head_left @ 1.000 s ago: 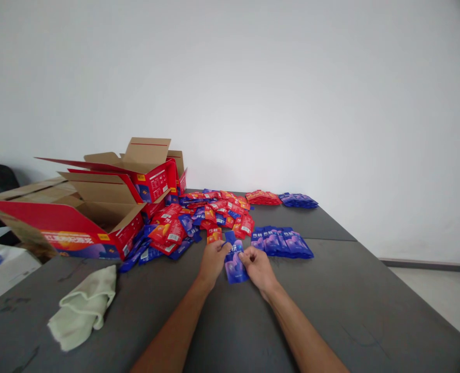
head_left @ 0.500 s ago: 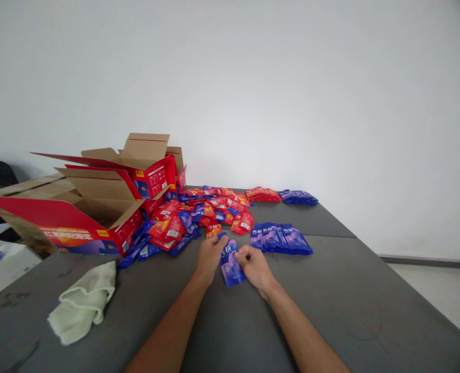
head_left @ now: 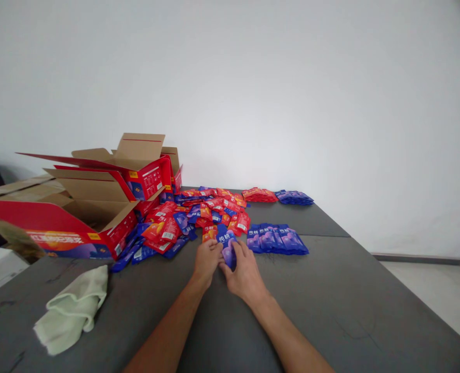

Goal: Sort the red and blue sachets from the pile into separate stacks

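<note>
My left hand and my right hand meet at the middle of the dark grey table. Both pinch one blue sachet, which shows between the fingers and is partly covered by my right hand. Just beyond it lies a loose heap of red and blue sachets. To the right of my hands a neat row of blue sachets lies flat.
Open red cardboard boxes stand at the left. A pale green cloth lies on the near left of the table. Small stacks of red sachets and blue sachets sit at the far edge by the white wall.
My right hand has slid left over the blue sachet and now covers most of it. The sachet has moved slightly away from me. The view has shifted a little.
</note>
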Demonstrator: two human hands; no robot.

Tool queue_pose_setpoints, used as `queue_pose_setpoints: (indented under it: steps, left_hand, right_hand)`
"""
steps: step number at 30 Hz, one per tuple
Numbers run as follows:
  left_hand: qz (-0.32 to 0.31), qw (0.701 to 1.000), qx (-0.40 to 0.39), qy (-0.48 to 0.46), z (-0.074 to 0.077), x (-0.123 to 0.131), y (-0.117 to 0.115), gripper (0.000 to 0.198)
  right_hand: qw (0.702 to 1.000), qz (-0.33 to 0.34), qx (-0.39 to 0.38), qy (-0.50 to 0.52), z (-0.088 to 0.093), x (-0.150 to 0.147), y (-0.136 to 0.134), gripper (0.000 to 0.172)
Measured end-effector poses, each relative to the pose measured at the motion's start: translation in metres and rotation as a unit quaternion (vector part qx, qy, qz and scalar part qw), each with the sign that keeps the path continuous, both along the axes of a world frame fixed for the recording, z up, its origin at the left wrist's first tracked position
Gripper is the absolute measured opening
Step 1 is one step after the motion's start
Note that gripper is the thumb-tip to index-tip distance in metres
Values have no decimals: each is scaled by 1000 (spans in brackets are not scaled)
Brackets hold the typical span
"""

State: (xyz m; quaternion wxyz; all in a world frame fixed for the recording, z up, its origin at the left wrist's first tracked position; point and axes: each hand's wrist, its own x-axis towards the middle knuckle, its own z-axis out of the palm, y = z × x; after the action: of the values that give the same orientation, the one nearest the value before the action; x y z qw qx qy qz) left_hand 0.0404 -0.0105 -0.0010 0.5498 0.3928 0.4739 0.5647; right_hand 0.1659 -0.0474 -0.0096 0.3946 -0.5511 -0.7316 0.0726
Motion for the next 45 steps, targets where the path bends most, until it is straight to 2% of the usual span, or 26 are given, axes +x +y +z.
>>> queue_pose_setpoints:
  steps: [7,10,12,15,18,20,23,29,38,45]
  left_hand:
    - [-16,1000,14,7,-3,5,4,29]
    - [-4,996,39,77,-5,7,6,33]
    - [-4,982,83,169,-6,8,5,36]
    - [-17,922,152,357,-10,11,2,47]
    - [-17,823,172,541,-15,13,-2,55]
    - [-21,768,159,620,-18,13,-4,57]
    - [-35,728,133,671,-20,12,-7,57]
    - [-68,718,107,684,-24,9,-8,59]
    - [-78,724,92,679,-28,9,-9,60]
    - [-74,720,94,684,-26,10,-9,59]
  right_hand:
    - [998,-47,2,-37,7,6,0,49]
    - [997,-64,23,-34,9,10,2,47]
    - [995,-83,33,-39,11,14,4,47]
    - [986,-150,35,-55,15,25,9,45]
    - [967,-239,33,-77,19,45,17,43]
    - [951,-294,22,-90,19,61,22,43]
    - [929,-353,-3,-107,15,85,31,43]
    - [903,-414,-24,-114,1,106,41,43]
    - [895,-431,-35,-112,-1,105,43,46]
    - [887,-440,-40,-132,-1,99,42,52]
